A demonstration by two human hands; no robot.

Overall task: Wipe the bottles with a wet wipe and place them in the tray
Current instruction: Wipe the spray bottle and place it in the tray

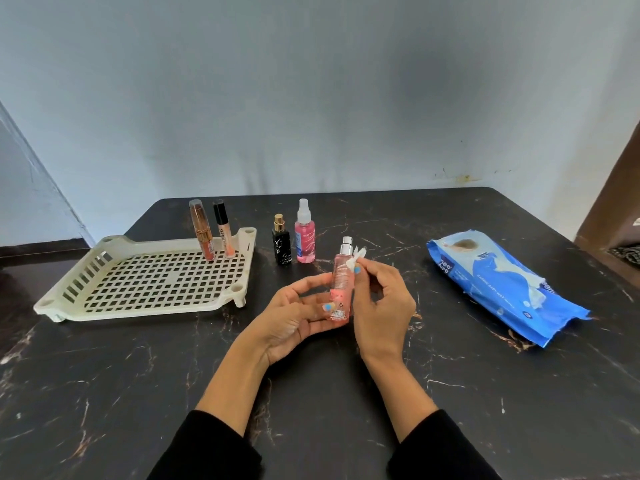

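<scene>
L hand clamped on pink bottle, held upright above surface. R hand pinching wet wipe vs. bottle neck. Advise: rotate bottle w/ L, wipe top to base, then to tray.

A room in a home, by the look of it: a black marble-patterned table pushed against a plain, scuffed blue wall, holding cosmetic bottles, a cream plastic tray and a pack of baby wipes, with a brown wooden frame at right.
</scene>
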